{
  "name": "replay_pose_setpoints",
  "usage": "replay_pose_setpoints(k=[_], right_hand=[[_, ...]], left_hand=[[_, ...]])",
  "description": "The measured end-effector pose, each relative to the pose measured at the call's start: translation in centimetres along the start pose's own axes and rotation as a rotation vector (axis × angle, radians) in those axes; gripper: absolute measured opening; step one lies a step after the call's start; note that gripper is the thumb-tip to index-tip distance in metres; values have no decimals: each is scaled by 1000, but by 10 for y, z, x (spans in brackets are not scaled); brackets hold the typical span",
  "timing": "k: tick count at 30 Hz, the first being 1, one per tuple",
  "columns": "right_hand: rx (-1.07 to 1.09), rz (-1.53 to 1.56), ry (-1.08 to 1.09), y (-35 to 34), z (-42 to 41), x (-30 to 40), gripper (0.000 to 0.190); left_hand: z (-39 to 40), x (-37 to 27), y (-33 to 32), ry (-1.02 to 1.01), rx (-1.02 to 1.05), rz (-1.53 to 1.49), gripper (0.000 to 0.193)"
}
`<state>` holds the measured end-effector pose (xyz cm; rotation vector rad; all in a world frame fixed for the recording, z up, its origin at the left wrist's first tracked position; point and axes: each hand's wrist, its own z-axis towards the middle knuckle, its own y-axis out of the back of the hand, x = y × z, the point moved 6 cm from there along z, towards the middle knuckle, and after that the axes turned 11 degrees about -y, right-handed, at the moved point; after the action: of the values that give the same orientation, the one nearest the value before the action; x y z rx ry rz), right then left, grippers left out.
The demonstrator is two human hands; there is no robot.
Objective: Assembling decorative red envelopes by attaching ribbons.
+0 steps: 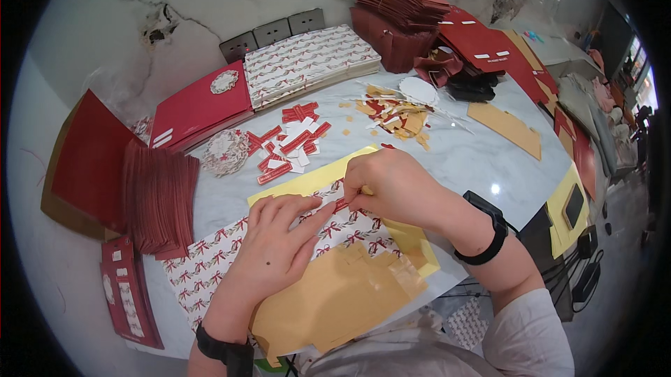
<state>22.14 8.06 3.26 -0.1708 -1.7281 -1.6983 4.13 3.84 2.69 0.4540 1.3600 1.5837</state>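
Note:
My left hand [285, 238] lies palm down on white paper [202, 267] printed with garlands and red bows. Its index finger reaches a small red label [341, 204] with pale lettering. At the label's other end, my right hand [388, 183] is bent over with thumb and fingers pinched together at it; its grip is partly hidden. A yellow sheet [293, 177] shows from under the patterned paper. Nearer my body lies a tan cut-out sheet [325, 298], with a clear tape-like piece at its right end.
Beyond my hands lie loose red labels [296, 141], round decorated tags [226, 151] and tan and red scraps [398, 117]. Stacked patterned paper [314, 65], red folders [202, 104] and dark red envelopes [160, 201] border the marble-look table. A phone [572, 206] rests at right.

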Motion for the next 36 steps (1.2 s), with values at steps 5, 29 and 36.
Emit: replay_pose_setpoints(k=[5,29,36], right_hand=[[28,5,-27,0,-1,-1,7],[-45,-47,38,-1,-2,1,21],[-131,-72,52,6,-3,6,26]], left_hand=[[2,-1,-1,13,7,0,51],[5,-6,-1,23,45,62,51],[0,5,6,1,-77,20,43]])
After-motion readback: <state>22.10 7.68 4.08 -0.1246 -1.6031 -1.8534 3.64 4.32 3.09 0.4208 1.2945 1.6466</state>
